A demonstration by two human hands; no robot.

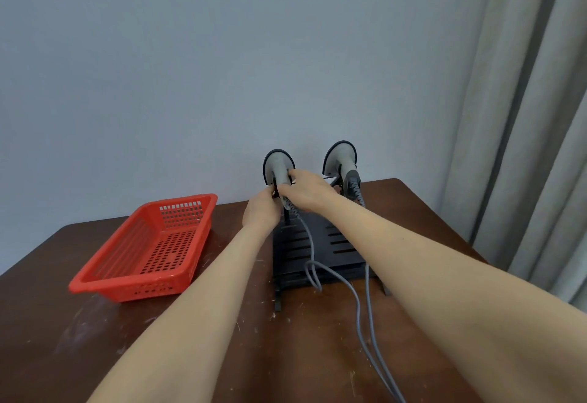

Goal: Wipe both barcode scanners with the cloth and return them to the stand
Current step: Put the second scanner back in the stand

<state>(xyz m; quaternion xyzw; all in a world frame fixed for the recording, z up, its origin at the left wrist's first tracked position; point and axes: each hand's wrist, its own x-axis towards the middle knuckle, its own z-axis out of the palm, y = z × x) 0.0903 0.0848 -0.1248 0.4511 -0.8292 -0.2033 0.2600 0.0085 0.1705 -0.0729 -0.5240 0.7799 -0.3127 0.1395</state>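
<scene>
Two grey barcode scanners stand upright on a black stand (317,253) at the back of the brown table. The left scanner (279,164) has both my hands at its handle: my right hand (306,191) wraps the handle from the right, and my left hand (262,212) pinches at the holder and handle from the left. The right scanner (342,158) sits untouched in its holder. Grey cables (359,307) run from both scanners toward me. No cloth is visible.
A red perforated plastic basket (149,250), with nothing in it, sits left of the stand. The table (95,339) is scuffed with pale marks. A wall is close behind the stand and a grey curtain (533,148) hangs at the right.
</scene>
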